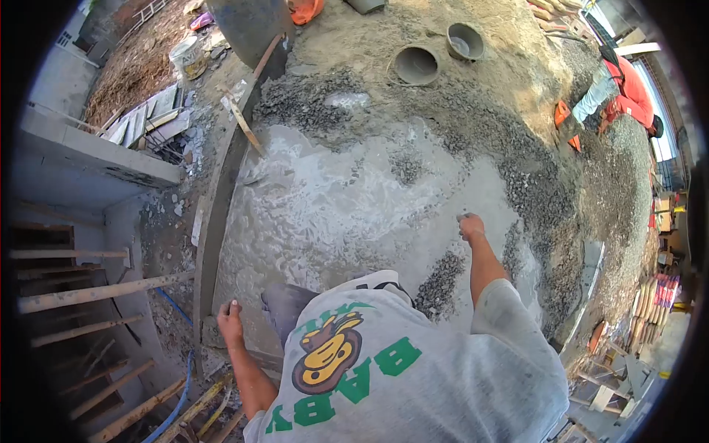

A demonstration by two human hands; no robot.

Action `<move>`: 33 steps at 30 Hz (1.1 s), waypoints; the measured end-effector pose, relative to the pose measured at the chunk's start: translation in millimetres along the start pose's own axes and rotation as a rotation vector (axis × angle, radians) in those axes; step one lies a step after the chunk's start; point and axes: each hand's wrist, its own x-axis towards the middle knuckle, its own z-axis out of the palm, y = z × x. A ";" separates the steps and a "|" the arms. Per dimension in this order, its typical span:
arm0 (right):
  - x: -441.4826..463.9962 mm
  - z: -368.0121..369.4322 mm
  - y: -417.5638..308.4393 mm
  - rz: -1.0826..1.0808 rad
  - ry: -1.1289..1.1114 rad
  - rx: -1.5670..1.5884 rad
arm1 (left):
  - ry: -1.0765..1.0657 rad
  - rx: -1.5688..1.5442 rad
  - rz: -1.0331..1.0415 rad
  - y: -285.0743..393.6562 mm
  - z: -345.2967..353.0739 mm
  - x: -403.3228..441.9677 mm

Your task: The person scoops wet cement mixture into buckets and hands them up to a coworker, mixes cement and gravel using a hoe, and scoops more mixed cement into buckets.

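Observation:
My left hand (230, 319) is beside the low concrete edge (210, 269), with its fingers loosely bent and apart and no object visible in it. Over the wet grey cement mix (332, 199), my right hand (470, 226) is closed with the fingers pressed together; what it holds, if anything, is too small to make out. Dark gravel (442, 284) lies in the mix below my right hand. A wooden handle (244, 125) leans into the mix at the upper left.
Two buckets (416, 66) (465, 42) stand on sand beyond the mix. A drum (251, 29) is at the top. A co-worker in red (631, 92) bends beside the gravel at right. Wooden poles (103, 292) span a pit at left. Stacked bags (653, 310) lie at right.

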 end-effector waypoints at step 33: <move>-215.1 308.2 -208.2 0.269 0.297 0.217 | -0.568 1.364 0.862 233.7 218.0 621.3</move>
